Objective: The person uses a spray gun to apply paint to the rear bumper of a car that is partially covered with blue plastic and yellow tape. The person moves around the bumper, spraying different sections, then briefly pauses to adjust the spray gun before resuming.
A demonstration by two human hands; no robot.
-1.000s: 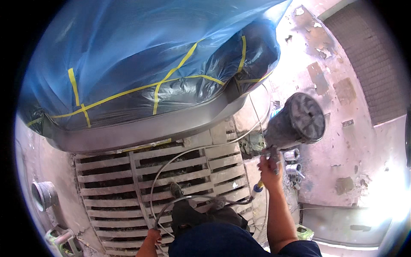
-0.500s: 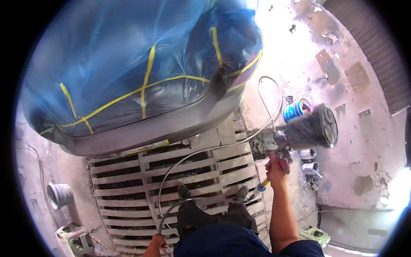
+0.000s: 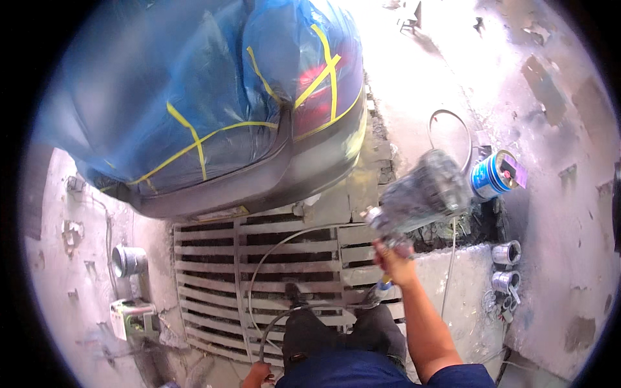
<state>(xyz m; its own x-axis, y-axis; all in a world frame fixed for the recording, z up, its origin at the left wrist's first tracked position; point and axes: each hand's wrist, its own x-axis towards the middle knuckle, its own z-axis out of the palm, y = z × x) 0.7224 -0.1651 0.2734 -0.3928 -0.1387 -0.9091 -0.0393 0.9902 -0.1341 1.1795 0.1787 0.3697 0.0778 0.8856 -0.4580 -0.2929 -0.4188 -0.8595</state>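
My right hand (image 3: 397, 265), arm stretched forward, is closed around the handle of a paint spray gun (image 3: 424, 194) with a large dark, paint-caked cup. The gun is blurred by motion, and a blue and yellow fitting shows below its handle. Low at the picture's edge, my left hand (image 3: 260, 373) is closed on an air hose (image 3: 275, 319), which loops over the floor grate. Left of the gun, and apart from it, stands a car's rear bumper (image 3: 252, 194). Blue plastic sheeting (image 3: 187, 84) fastened with yellow tape covers the body above the bumper.
A blue paint can (image 3: 490, 179) stands right of the gun, with small metal cans (image 3: 506, 252) nearer me. On the left are a grey bucket (image 3: 131, 260) and a pale green step stool (image 3: 132, 318). Slotted grating (image 3: 259, 262) lies under my feet.
The spray gun has swung leftward, nearer the car's corner, and its cup has tilted. My view has shifted right, showing more of the car's side and the red tail light under the sheeting.
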